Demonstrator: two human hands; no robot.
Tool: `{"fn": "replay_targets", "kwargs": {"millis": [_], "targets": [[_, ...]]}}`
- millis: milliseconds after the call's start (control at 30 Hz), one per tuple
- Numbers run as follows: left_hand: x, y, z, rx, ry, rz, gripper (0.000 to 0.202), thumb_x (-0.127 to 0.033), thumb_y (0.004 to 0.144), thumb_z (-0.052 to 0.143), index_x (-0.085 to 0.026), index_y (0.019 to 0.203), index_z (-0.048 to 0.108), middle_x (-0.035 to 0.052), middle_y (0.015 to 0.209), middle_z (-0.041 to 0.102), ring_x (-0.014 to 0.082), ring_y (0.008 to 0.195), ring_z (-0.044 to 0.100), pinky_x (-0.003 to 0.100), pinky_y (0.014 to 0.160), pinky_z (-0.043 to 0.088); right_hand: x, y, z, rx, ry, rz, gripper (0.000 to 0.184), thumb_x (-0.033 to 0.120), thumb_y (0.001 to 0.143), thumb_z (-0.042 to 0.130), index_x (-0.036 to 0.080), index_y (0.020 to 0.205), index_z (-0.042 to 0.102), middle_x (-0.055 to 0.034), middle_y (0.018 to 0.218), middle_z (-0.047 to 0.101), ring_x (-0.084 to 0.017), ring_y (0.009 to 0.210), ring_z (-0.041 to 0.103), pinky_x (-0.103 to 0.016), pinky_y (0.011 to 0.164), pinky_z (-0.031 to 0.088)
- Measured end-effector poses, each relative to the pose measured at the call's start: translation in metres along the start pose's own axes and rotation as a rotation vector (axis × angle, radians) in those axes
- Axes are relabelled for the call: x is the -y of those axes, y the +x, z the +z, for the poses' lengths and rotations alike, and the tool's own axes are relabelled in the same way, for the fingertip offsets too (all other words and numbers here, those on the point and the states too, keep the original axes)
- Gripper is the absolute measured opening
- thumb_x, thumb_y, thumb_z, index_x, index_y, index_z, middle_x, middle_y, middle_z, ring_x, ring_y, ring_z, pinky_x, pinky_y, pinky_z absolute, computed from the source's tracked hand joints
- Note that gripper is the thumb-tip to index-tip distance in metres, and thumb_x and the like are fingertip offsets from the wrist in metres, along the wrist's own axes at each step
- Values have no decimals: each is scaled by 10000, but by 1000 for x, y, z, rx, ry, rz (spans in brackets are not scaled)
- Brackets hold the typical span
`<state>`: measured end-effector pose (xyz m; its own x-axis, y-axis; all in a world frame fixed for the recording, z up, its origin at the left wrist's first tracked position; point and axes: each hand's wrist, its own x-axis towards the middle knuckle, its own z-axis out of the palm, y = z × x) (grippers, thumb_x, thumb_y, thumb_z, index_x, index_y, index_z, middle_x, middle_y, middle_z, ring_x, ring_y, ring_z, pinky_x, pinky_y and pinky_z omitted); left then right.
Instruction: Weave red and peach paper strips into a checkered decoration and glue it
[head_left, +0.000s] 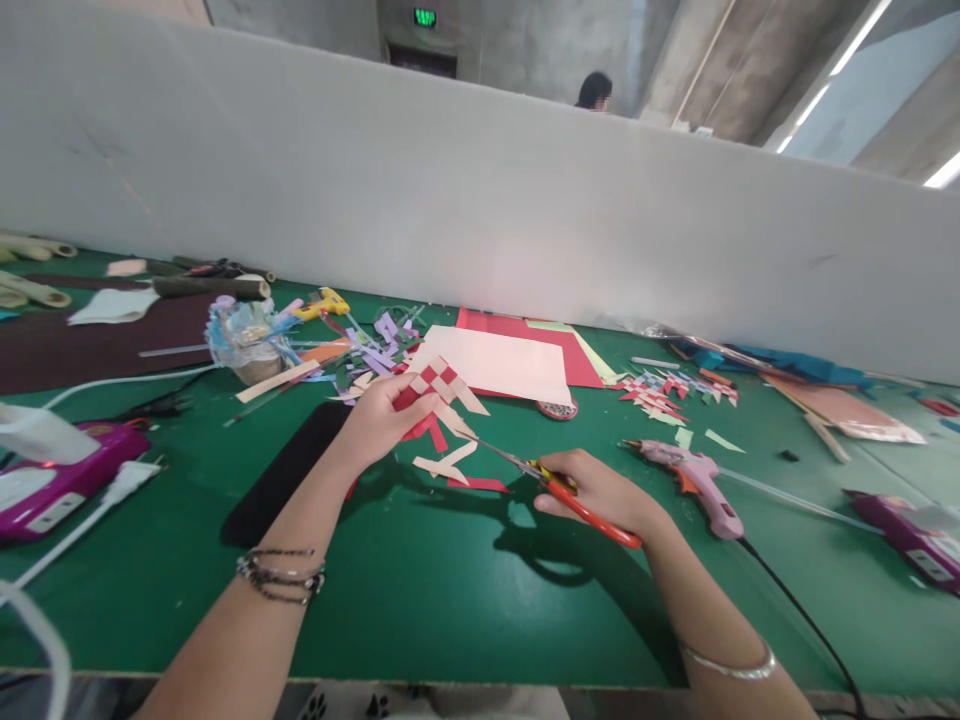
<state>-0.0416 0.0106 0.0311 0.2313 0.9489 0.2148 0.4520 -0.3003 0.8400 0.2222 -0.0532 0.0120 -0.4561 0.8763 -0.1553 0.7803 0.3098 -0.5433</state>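
My left hand (390, 415) pinches a small woven piece of red and cream paper strips (436, 380), its loose strip ends sticking out to the right and downward. My right hand (592, 490) is closed around the red-orange handles of a pair of scissors (592, 515). Their blades point left and reach a cream strip end just below the woven piece; whether they touch it I cannot tell. Under the hands, cut cream strips (450, 462) and a red strip (478, 485) lie on the green table (420, 600).
Cream paper (502, 360) over red sheets (589, 368) lies behind my hands. A pink glue gun (697, 480) rests at right, a black phone-like slab (289, 480) at left. Purple power strips (67, 485) flank the table. A white partition (480, 200) stands behind; a person's head (595, 90) shows beyond.
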Motion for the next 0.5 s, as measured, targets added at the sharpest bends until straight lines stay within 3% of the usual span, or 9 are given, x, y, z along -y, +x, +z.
{"fn": "replay_targets", "kwargs": {"millis": [500], "targets": [[3,1,1,2,-11,9,301,-447,738,534,-155,707,597,-42,537,434,65,439,381,185,390,271,-6,1,3,-9,-17,48,447,572,744,503,182,578,362,62,540,282,-76,515,231,-218,459,186]]}}
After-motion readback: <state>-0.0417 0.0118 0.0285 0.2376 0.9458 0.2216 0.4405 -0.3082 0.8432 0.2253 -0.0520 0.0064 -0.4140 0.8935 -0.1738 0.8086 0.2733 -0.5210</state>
